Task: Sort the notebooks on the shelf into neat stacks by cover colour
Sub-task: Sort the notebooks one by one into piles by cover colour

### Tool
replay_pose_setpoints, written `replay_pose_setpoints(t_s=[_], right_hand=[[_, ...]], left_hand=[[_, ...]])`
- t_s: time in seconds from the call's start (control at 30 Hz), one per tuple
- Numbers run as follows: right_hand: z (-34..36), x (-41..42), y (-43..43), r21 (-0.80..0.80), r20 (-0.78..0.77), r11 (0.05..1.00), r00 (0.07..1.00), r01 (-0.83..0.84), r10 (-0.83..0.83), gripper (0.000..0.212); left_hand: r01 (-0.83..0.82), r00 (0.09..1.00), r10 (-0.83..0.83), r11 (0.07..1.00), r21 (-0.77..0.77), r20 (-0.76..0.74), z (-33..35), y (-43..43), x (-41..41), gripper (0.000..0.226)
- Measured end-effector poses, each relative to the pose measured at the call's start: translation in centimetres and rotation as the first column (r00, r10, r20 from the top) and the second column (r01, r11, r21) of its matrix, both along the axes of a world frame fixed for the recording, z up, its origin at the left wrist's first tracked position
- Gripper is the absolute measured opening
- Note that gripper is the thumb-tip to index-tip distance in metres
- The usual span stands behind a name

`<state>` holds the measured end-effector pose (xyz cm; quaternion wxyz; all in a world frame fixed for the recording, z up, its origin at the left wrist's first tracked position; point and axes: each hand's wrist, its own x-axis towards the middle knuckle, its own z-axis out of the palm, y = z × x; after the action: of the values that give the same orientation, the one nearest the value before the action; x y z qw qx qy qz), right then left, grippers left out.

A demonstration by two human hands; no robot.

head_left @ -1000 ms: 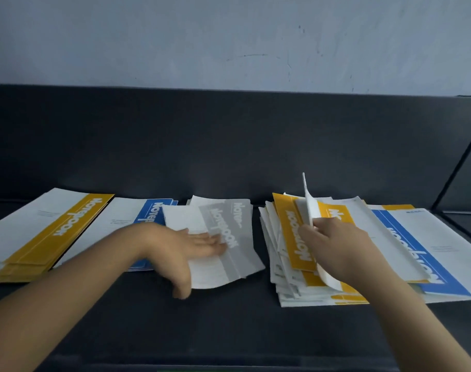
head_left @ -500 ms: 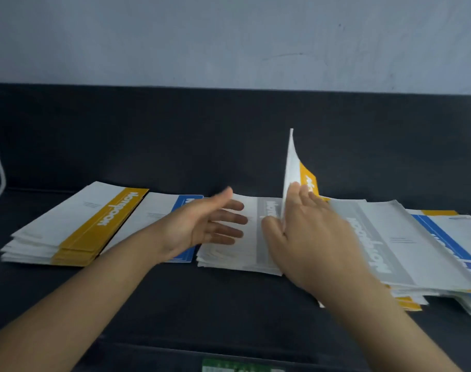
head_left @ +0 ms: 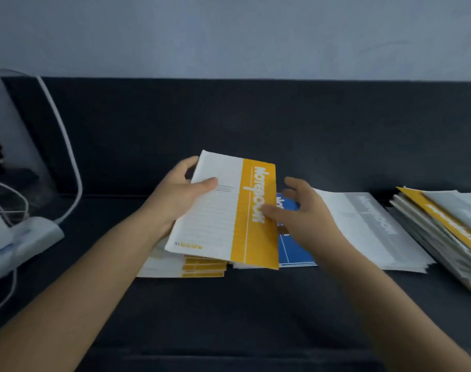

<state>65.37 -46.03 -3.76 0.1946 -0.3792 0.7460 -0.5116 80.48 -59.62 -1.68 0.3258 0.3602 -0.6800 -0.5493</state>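
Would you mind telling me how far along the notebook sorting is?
Done: yellow stack, blue stack and grey stack are started. In hand: the left hand grips a yellow notebook above the yellow stack, right hand open at its edge. Left: the mixed pile on the right is unsorted.

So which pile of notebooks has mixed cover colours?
The far-right pile: yellow and grey covers lie skewed together. The yellow pile, blue pile and grey pile each show a single colour.
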Motion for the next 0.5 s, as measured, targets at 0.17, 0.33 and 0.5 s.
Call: replay_pose_setpoints(t_s=[0.17,0.33,0.5], right_hand=[[-1.5,2.9,-5.4,0.177,-0.201,0.984,0.979,-0.005,0.041,0.059],[-2.5,3.8,-6.1,0.335,-0.366,0.94,0.911,-0.06,0.189,0.046],[-1.1,1.6,-2.6,0.307,-0.58,0.952,0.791,-0.01,0.195,0.05]], left_hand=[[0.029,0.835,0.198,0.916,-0.4,0.514,-1.8,-4.8,2.2,0.083],[0.308,0.463,0.277,0.84,-0.447,0.842,-3.4,-5.5,2.2,0.051],[0.387,0.477,0.387,0.714,-0.584,0.789,-2.2,-2.8,-0.6,0.052]])
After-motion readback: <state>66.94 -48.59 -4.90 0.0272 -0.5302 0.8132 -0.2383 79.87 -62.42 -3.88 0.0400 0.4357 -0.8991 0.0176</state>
